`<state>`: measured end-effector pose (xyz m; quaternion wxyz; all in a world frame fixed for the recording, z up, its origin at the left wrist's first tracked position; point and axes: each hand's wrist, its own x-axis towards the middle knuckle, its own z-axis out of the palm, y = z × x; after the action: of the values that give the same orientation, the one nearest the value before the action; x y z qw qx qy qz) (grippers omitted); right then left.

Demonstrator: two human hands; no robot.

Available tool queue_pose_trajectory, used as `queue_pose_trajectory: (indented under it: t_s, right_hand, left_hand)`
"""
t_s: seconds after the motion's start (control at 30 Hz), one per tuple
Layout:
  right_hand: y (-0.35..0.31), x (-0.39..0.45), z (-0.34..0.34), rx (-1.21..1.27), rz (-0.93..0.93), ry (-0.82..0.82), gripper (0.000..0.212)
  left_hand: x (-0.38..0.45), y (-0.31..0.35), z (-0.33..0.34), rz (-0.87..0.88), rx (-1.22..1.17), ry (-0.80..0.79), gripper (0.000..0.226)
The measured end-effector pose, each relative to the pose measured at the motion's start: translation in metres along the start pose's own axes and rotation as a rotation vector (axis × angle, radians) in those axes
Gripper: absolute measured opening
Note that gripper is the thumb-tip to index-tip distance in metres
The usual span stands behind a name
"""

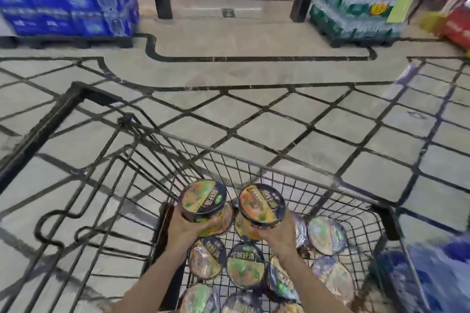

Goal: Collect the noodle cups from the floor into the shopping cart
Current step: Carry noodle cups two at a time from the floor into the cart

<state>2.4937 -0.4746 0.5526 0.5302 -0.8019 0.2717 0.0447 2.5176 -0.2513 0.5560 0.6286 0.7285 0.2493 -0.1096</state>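
Noodle cups — two in hand above the shopping cart (267, 157), none visible on the floor (254, 119).

Shopping cart, one, black wire, basket already lined with cups; roughly nine or ten lie on its bottom, lids up or tilted, exact tally uncertain since arms and the lower frame edge hide some. Cup in the left hand (188, 226), one: fingers curled round the side of the left cup (203, 199). Cup in the right hand (276, 232), one: fingers clamped on the side of the right cup (262, 204). Both are held over the basket, not yet set down. Judged nearly complete: the visible tiles carry no cups; releasing these two appears to be what remains.
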Motion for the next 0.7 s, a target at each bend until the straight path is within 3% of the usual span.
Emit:
queue_pose_trajectory:
  t_s: [0.1, 0.3, 0.5, 0.63, 0.7]
  right_hand:
    - [0.021, 0.016, 0.016, 0.007, 0.026, 0.016, 0.115]
    - [0.073, 0.034, 0.043, 0.000, 0.078, 0.061, 0.107]
    - [0.073, 0.033, 0.053, -0.052, 0.076, 0.036, 0.132]
    - [0.075, 0.035, 0.056, -0.081, 0.035, 0.050, 0.105]
    - [0.079, 0.037, 0.057, -0.073, 0.019, 0.061, 0.106]
  left_hand:
    - [0.025, -0.028, 0.018, -0.048, 0.029, 0.030, 0.111]
    - [0.051, -0.071, 0.039, -0.064, 0.039, 0.033, 0.106]
    - [0.061, -0.086, 0.047, -0.064, 0.026, 0.056, 0.103]
    - [0.063, -0.086, 0.052, -0.060, 0.033, 0.050, 0.105]
    - [0.063, -0.086, 0.054, -0.057, 0.040, 0.056, 0.105]
